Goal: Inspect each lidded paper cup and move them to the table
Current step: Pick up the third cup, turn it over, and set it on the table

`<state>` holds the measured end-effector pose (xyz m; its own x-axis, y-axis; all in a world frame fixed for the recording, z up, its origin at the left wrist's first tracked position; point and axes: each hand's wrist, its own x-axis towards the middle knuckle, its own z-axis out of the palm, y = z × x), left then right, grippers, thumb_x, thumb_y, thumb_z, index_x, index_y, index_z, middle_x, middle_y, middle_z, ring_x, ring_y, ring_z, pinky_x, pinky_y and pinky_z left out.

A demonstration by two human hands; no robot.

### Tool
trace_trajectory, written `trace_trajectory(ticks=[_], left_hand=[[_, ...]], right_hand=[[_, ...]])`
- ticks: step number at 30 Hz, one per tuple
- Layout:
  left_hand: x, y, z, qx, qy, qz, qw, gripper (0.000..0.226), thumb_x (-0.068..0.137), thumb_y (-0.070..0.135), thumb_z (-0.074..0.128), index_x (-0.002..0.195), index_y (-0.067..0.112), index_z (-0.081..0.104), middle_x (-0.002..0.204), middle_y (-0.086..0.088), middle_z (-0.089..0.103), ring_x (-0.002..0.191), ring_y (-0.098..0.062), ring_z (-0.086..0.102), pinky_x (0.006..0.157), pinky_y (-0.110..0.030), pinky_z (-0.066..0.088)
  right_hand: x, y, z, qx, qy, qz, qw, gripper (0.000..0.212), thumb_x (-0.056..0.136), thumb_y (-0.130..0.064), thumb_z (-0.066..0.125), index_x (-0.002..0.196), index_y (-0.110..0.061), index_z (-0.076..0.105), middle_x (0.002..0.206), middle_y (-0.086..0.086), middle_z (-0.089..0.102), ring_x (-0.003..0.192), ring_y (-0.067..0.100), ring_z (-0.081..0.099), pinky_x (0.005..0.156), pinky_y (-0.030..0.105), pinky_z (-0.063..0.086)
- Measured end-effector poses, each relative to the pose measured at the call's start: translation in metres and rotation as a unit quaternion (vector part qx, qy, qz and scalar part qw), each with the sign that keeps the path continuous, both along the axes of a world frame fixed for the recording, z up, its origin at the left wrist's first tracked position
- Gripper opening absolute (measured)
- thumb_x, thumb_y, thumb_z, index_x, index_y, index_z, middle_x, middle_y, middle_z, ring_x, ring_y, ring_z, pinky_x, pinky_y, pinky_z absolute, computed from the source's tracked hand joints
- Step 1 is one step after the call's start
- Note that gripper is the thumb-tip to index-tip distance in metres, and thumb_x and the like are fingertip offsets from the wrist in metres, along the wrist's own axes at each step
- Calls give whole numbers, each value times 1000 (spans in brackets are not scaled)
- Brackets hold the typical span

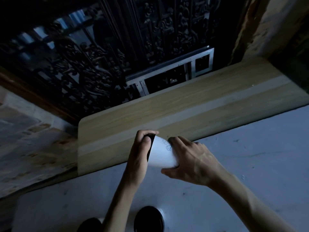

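Setting: a dim head-camera view looking down at two bare forearms over a pale grey-blue floor or low surface [234,148]; a dark carved screen [100,64] fills the far side.

Table: a light wooden-topped table with a rounded corner [184,104] runs from centre left to far right, just beyond the hands. No cup shows on the visible part of it.

Left hand: the left hand [140,156] grips the lid end of the held cup, thumb lying over the black lid [151,139] and fingers curled round its far rim.

Held cup: a white paper cup with a faint line drawing on its side [160,153] is tipped onto its side in the air, lid to the left and base to the right, over the table's near edge (touching the table or not, I cannot tell).

Right hand: the right hand [189,159] wraps the base end of the cup, fingers curled over the top and thumb underneath.

Waiting cups: at the near bottom edge, between the forearms, stands a second white cup with a black lid [148,218]; to its left a dark rounded shape with a pale edge [91,225] is probably a third, partly cut off.

Progress: judging from this view, the task is at an early stage. One cup is under inspection, none is seen set on the table, and at least one more, likely two, remain to be checked and moved.
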<state>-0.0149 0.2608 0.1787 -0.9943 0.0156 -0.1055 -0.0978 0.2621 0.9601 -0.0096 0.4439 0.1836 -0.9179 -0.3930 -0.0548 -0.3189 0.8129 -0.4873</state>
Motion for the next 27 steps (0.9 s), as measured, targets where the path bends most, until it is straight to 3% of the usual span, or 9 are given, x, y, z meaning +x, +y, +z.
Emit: trace_trajectory(ticks=[3,6,10,12,16,19,23,27], left_hand=[[26,0,18,44,-15,13,999,42,94,48,36,114,28,68,120,5,73,111,-14,67,91,-34,49],[51,-1,33,87,-38,16,995,44,96,48,36,122,37,70,125,7,73,112,-13,67,94,-40,50],[74,0,46,115,-25,31,993,43,95,45,37,113,29,73,119,2,74,111,-18,67,95,-43,48],[84,-1,49,116,-24,33,992,42,97,40,34,110,26,72,118,1,74,109,-21,67,91,-42,49],[99,-5,56,85,15,11,996,44,93,51,37,113,27,69,120,0,72,108,-32,67,83,-48,50],[103,-6,65,66,37,-4,997,45,90,52,37,111,29,69,118,3,72,102,-35,66,75,-43,48],[104,-7,73,48,67,-22,996,42,92,50,38,110,26,69,116,6,71,101,-29,66,79,-43,49],[109,-6,71,51,81,-22,995,40,94,49,40,111,27,69,116,3,72,105,-31,66,88,-59,50]], right_hand=[[27,-4,29,18,14,8,1000,74,76,-69,62,132,-25,43,119,0,69,95,36,69,67,37,41],[50,-7,51,34,14,17,999,79,78,-76,60,135,-26,39,125,0,66,101,35,68,70,38,38],[76,-9,71,44,26,28,998,82,80,-81,55,138,-26,33,126,1,64,98,33,68,69,37,35],[86,-11,78,50,41,29,997,80,82,-78,54,140,-27,31,125,1,65,96,34,69,68,37,36],[97,-15,83,58,50,36,996,80,83,-77,54,141,-28,29,123,1,66,95,35,68,67,36,37],[102,-15,89,54,49,31,997,75,82,-76,56,135,-29,32,118,-1,66,93,33,68,67,35,36],[104,-15,93,25,31,25,999,74,79,-75,61,133,-31,35,115,-2,67,92,31,67,69,37,41],[104,-13,94,-2,1,15,1000,78,75,-74,66,137,-32,42,114,-4,69,94,29,66,73,37,45]])
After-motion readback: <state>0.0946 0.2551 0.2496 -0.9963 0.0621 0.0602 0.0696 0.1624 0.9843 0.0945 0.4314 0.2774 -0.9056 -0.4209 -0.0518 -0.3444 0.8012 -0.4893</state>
